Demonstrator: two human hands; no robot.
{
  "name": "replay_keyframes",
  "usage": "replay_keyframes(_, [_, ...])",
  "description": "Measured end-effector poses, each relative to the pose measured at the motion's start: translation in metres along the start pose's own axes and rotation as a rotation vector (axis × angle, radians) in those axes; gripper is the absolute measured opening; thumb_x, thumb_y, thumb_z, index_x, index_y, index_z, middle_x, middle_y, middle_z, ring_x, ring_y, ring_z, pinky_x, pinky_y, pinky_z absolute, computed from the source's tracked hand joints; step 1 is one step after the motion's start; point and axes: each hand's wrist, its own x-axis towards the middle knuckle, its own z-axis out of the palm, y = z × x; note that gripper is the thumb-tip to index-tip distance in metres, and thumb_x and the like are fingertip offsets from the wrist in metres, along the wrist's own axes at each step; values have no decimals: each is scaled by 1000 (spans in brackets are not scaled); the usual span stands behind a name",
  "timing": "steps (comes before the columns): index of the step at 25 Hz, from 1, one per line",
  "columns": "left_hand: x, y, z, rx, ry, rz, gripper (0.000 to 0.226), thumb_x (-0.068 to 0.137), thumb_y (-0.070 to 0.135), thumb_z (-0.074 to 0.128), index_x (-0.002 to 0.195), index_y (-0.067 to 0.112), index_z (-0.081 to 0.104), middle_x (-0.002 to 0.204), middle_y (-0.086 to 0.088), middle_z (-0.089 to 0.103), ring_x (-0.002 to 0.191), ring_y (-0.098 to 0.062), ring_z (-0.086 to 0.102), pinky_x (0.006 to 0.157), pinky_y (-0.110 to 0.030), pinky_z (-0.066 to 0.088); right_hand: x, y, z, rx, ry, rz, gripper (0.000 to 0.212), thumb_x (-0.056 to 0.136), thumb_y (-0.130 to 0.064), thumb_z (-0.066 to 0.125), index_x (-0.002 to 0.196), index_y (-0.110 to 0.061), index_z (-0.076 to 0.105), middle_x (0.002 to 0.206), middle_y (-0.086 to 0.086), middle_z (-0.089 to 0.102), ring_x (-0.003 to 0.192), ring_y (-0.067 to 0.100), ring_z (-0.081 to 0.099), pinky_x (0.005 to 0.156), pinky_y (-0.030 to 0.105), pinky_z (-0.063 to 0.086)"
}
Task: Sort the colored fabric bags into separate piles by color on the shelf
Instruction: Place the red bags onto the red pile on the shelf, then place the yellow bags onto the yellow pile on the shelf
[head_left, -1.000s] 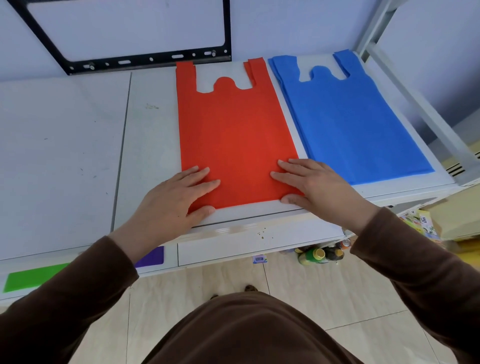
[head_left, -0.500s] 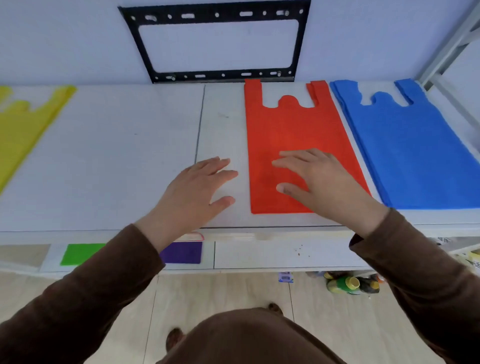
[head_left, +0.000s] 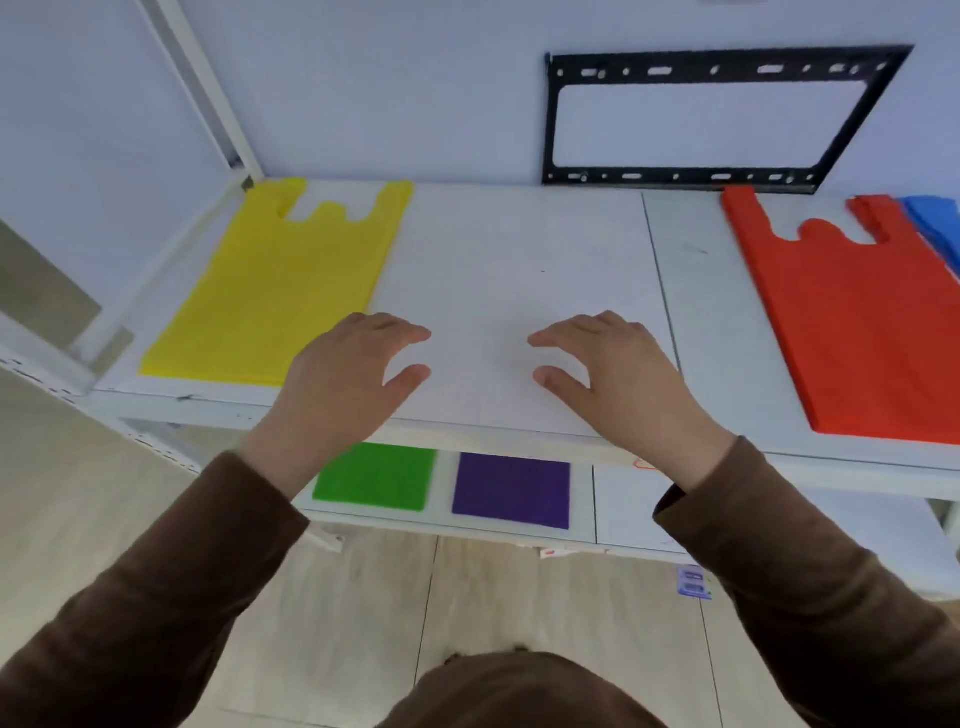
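Note:
A yellow bag pile (head_left: 275, 291) lies flat on the white shelf (head_left: 519, 270) at the left. A red bag pile (head_left: 852, 322) lies at the right, and a sliver of blue bag (head_left: 935, 218) shows at the far right edge. My left hand (head_left: 343, 379) and my right hand (head_left: 613, 374) hover over the bare middle of the shelf, fingers loosely curved, holding nothing. The left hand's back overlaps the yellow pile's near right corner. On the lower shelf, a green bag (head_left: 376, 478) and a purple bag (head_left: 511, 491) peek out.
A black metal bracket (head_left: 711, 114) hangs on the wall behind the shelf. A white upright post (head_left: 208, 93) stands at the back left. A seam (head_left: 660, 280) splits the shelf top. Tiled floor lies below.
My view has swung left: the red bag has slid to the right and the yellow pile is now in full sight. Both hands left the red bag and now hover over the bare shelf.

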Motion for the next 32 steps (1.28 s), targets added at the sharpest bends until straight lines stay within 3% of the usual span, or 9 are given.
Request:
replay_keyframes(8, [-32,-115,-30,9,-27,-165,37,94,48,50,129,39,56,129,16,58,123,-10,48,90,-34,47,55,-80,43,42,-25,-6,35,98,-40,49,130,-29,59,129,-9,62,114,18,54,99,37,39])
replay_keyframes(15, [-9,-254,-38,-70,-26,-150,32,93,46,53,124,35,59,127,8,59,99,-20,57,88,-35,43,111,-161,93,92,9,107,35,95,-38,54,128,-27,60,122,-4,65,108,21,57,93,38,43])
replay_keyframes(19, [27,-320,-18,-46,-128,-213,50,93,34,56,140,20,48,143,-10,47,127,-31,47,103,-40,37,150,-205,141,146,-13,271,48,93,-37,59,138,-25,50,132,4,58,118,24,50,95,33,40])
replay_keyframes(22, [39,-339,-2,-4,-240,-229,57,92,38,54,144,18,42,147,-16,40,132,-37,38,108,-42,32,171,-221,168,87,-105,378,58,90,-35,62,144,-24,43,152,9,39,130,32,37,107,36,33])
replay_keyframes(25, [50,-349,5,-6,-232,-200,49,88,42,57,131,18,53,131,-16,51,121,-37,45,102,-42,35,181,-219,179,-12,-141,391,47,89,-38,60,132,-22,55,139,6,51,121,31,40,104,35,35])
replay_keyframes(29, [102,-342,-4,-308,-57,-337,50,87,40,61,130,16,53,130,-19,49,121,-38,47,102,-43,39,210,-199,167,182,35,487,39,89,-36,62,127,-23,60,128,6,57,120,29,43,97,35,37])
replay_keyframes(32, [155,-334,-2,-494,50,-483,61,88,33,59,141,11,40,137,-18,45,127,-37,43,106,-43,37,243,-185,163,247,34,505,51,88,-36,66,136,-23,53,134,9,53,124,31,41,99,36,36])
